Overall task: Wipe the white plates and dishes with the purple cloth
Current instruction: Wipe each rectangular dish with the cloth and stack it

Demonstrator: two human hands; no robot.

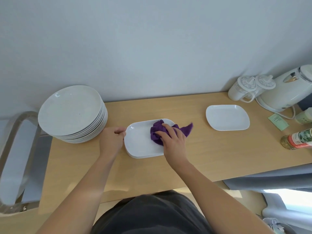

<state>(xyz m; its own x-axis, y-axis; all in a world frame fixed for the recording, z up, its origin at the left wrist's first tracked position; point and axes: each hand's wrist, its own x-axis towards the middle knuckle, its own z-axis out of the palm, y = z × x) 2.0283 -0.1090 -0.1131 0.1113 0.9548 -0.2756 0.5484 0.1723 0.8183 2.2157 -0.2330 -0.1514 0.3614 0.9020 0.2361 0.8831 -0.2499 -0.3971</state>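
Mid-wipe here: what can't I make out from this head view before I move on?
All in the head view:
- Top dish: the patch under the purple cloth and right hand is hidden.
- Dishes stacked beneath it: only a thin front edge shows, so the count is unclear.
- Bottle: cut off by the right edge, label blurred.
- Kettle: cut off by the right edge.
- Green card: print too small.

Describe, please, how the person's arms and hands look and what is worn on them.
The left hand and right hand are bare: no gloves, rings or watch visible. Both forearms are uncovered, no sleeves in view. The top is dark grey.
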